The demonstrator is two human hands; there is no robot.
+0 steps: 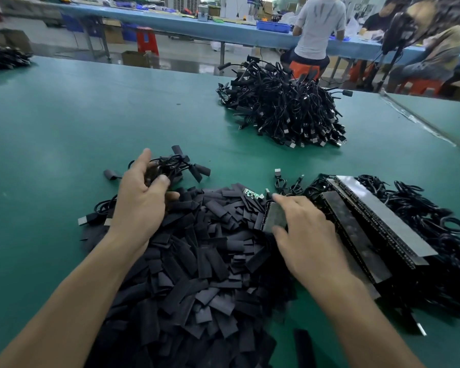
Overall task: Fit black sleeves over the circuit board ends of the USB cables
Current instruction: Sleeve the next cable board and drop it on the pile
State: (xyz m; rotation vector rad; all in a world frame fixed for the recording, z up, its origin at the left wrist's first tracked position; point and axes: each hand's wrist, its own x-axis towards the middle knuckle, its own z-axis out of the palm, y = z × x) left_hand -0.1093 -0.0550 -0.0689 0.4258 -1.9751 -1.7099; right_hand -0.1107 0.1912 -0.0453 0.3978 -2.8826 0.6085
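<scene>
A big heap of flat black sleeves covers the green table in front of me. My left hand holds a small bundle of sleeved USB cables at the heap's far left edge, fingers curled round them. My right hand rests on the near end of a taped row of cables, thumb and fingers around a grey strip. A bare green circuit board lies on the sleeves just beyond it. More taped rows with coiled cables lie to the right.
A large pile of finished cables sits farther back on the green table. Another dark pile lies at the far left. People sit at a blue bench behind. A lone sleeve lies near me.
</scene>
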